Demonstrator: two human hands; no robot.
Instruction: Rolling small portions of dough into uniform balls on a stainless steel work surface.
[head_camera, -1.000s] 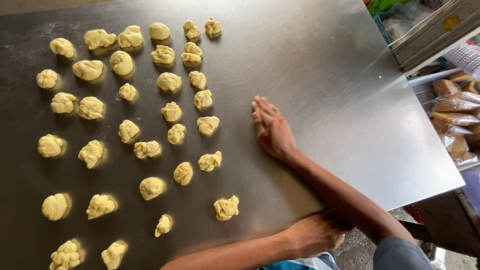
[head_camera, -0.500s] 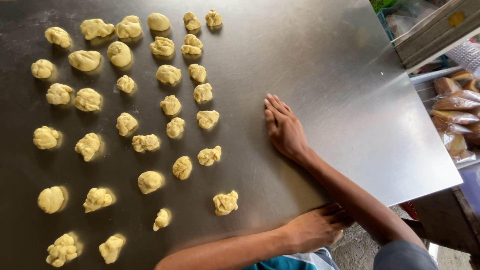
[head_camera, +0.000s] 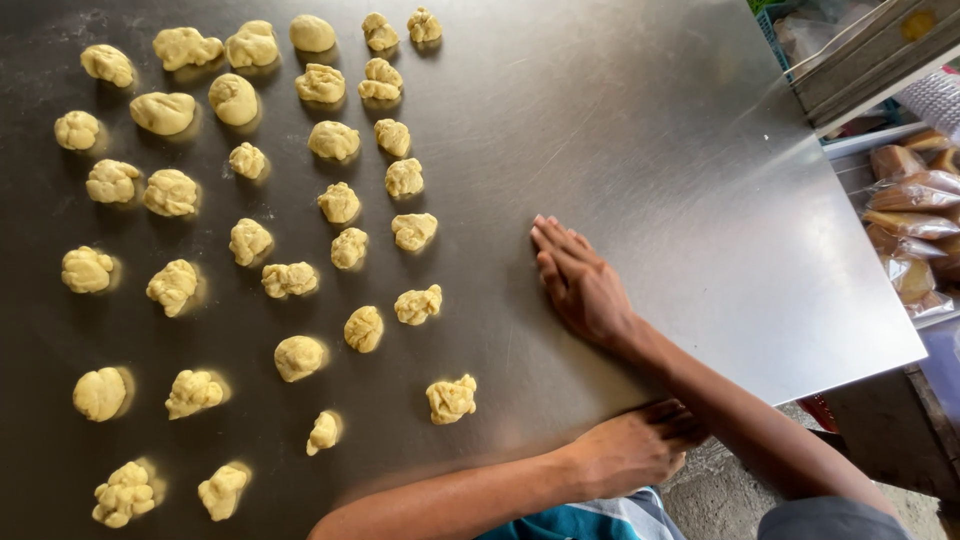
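Several pale yellow dough lumps (head_camera: 340, 203) lie in loose rows over the left half of a steel table (head_camera: 650, 130). My right hand (head_camera: 580, 285) rests flat on the table, palm down and fingers together, right of the lumps and holding nothing. My left hand (head_camera: 635, 448) reaches across my body to the table's near edge, fingers curled over the rim under my right forearm. The closest lump (head_camera: 452, 398) lies just left of both hands, touching neither.
Off the table's right edge stand clear bags of brown baked goods (head_camera: 912, 225). A wooden-edged tray or frame (head_camera: 880, 55) sits at the top right. Bare floor (head_camera: 720, 495) shows below the near edge.
My right hand has slid a little to the right across the table, still flat. My left hand stays at the near edge. The lumps have not moved.
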